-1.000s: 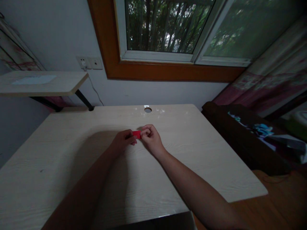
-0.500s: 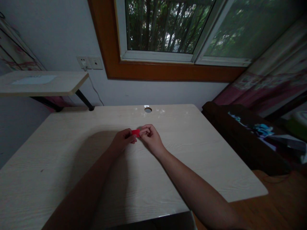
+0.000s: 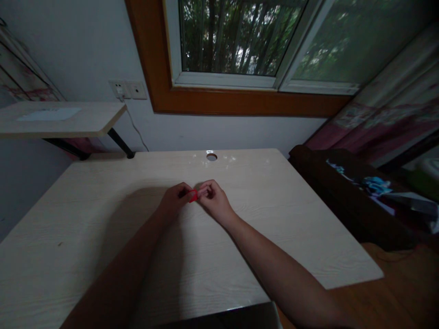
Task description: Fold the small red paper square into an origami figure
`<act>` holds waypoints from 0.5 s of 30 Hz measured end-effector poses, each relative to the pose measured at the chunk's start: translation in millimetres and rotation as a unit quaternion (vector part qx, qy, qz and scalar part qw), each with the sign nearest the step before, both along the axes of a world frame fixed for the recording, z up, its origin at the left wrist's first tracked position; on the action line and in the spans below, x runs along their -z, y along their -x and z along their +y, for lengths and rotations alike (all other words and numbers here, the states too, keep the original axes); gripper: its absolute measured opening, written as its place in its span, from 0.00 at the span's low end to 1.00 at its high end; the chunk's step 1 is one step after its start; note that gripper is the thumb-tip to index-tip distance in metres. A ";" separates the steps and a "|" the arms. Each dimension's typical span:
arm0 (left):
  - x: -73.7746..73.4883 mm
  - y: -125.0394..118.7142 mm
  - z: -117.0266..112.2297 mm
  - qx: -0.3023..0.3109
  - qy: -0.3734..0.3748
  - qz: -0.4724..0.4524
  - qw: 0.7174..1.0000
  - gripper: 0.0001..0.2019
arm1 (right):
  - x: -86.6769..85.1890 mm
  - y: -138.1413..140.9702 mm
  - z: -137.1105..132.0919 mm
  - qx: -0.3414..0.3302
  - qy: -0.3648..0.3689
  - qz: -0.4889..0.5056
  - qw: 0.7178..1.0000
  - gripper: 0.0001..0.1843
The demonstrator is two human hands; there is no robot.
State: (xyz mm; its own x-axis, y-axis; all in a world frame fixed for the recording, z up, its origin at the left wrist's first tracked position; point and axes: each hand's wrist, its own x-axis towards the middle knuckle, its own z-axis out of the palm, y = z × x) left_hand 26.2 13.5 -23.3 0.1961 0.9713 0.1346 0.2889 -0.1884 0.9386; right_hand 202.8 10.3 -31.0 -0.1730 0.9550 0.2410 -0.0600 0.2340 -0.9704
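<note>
I see vivid red on the small flat-sided red piece. The pale cream, straight-edged desktop shows me fine wood grain. I get orange-brown on the broad wooden window surround, white on the slim inner window frame, and cream with a floral band above pink on the draped fabric curtain.

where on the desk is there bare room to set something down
Right: desk between the right arm and right edge. Left: between the left arm and left edge, bare but for a speck. Crowded: the middle, where the left hand holds the red piece and the right hand sits close.
</note>
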 end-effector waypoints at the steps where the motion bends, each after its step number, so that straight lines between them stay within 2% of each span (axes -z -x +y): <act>1: -0.1 0.0 0.1 -0.002 0.004 -0.003 1.000 0.12 | 0.5 -0.1 0.3 0.000 0.001 0.007 1.000 0.11; 15: 0.7 1.5 1.0 0.015 0.041 -0.045 0.998 0.11 | -0.4 -0.2 1.5 0.008 0.017 0.065 0.998 0.13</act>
